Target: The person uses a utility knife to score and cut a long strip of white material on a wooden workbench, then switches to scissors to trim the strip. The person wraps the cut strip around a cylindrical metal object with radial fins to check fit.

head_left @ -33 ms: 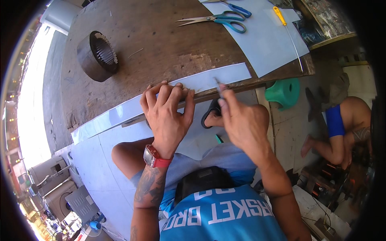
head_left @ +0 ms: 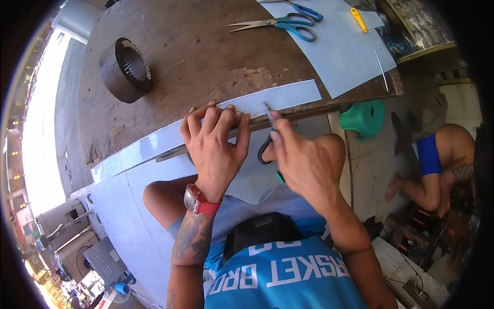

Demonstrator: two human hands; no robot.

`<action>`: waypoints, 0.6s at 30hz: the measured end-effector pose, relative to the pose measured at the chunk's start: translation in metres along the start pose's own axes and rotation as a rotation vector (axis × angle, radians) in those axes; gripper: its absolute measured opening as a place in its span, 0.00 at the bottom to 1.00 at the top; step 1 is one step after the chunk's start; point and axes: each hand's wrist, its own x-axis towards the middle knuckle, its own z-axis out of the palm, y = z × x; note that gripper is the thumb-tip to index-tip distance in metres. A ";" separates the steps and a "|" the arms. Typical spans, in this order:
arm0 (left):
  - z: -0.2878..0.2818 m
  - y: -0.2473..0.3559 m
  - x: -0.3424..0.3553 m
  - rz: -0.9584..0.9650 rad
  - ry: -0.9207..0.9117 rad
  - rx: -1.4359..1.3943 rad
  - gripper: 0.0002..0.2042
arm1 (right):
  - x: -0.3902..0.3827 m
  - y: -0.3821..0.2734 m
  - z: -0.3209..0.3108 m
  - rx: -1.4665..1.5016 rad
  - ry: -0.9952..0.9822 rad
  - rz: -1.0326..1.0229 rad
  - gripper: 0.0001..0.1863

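A long white strip (head_left: 288, 94), thin like paper or plastic film, lies along the near edge of the brown wooden table (head_left: 206, 56). My left hand (head_left: 213, 136) presses on its middle, fingers bent over it and the thumb close to the index fingertip. Between the fingers and thumb of my right hand (head_left: 303, 154) is a slim pointed metal tool (head_left: 269, 114), its tip over the strip just right of my left hand. Whether the tip touches the strip I cannot tell. My right palm hides the tool's rear part.
On the table stand a dark toothed metal ring (head_left: 126, 70), teal-handled scissors (head_left: 288, 24), white sheets (head_left: 334, 56) and a yellow-handled screwdriver (head_left: 368, 38). Beyond the table's right end are a green stool (head_left: 363, 119) and another person (head_left: 437, 154) near the floor.
My right hand and the pointed tool have shifted left and slightly toward me, closer to my left hand. The left hand and the strip stay in place.
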 end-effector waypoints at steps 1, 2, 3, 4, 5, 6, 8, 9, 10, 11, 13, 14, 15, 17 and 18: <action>-0.001 -0.001 -0.001 -0.002 -0.014 -0.005 0.07 | -0.002 -0.005 0.006 0.010 0.086 -0.037 0.24; -0.003 -0.002 -0.002 -0.004 -0.022 -0.016 0.07 | -0.004 -0.008 0.011 0.038 0.069 -0.059 0.24; -0.006 -0.004 -0.003 0.024 -0.028 -0.023 0.07 | -0.006 -0.008 0.013 0.023 0.080 -0.039 0.25; -0.008 -0.007 -0.003 0.049 -0.033 -0.038 0.08 | -0.007 -0.007 0.014 0.026 0.049 -0.029 0.25; -0.010 -0.009 -0.003 0.076 -0.036 -0.057 0.09 | -0.006 -0.006 0.015 0.002 0.073 -0.017 0.25; -0.012 -0.011 -0.004 0.086 -0.056 -0.067 0.09 | -0.006 -0.006 0.015 0.008 0.054 -0.013 0.25; -0.014 -0.017 -0.004 0.092 -0.092 -0.085 0.10 | -0.004 -0.009 0.017 -0.007 0.137 -0.055 0.26; -0.013 -0.017 -0.004 0.102 -0.087 -0.081 0.11 | -0.003 -0.015 0.021 -0.019 0.132 -0.012 0.26; -0.013 -0.017 -0.005 0.101 -0.082 -0.080 0.11 | -0.003 -0.021 0.026 -0.011 0.143 -0.009 0.26; -0.012 -0.018 -0.005 0.101 -0.085 -0.080 0.11 | -0.003 -0.029 0.031 -0.022 0.176 0.010 0.26; -0.010 -0.019 -0.005 0.098 -0.080 -0.073 0.11 | -0.001 -0.035 0.035 0.002 0.165 -0.042 0.26; -0.009 -0.019 -0.005 0.095 -0.080 -0.069 0.11 | -0.001 -0.036 0.036 0.019 0.129 -0.070 0.26; -0.009 -0.020 -0.005 0.100 -0.081 -0.076 0.10 | 0.000 -0.034 0.035 -0.010 0.154 -0.079 0.26; -0.009 -0.021 -0.005 0.091 -0.076 -0.089 0.10 | 0.001 -0.022 0.025 -0.038 0.102 0.004 0.27; -0.008 -0.022 -0.005 0.103 -0.069 -0.083 0.10 | 0.001 -0.015 0.019 -0.054 0.060 0.045 0.27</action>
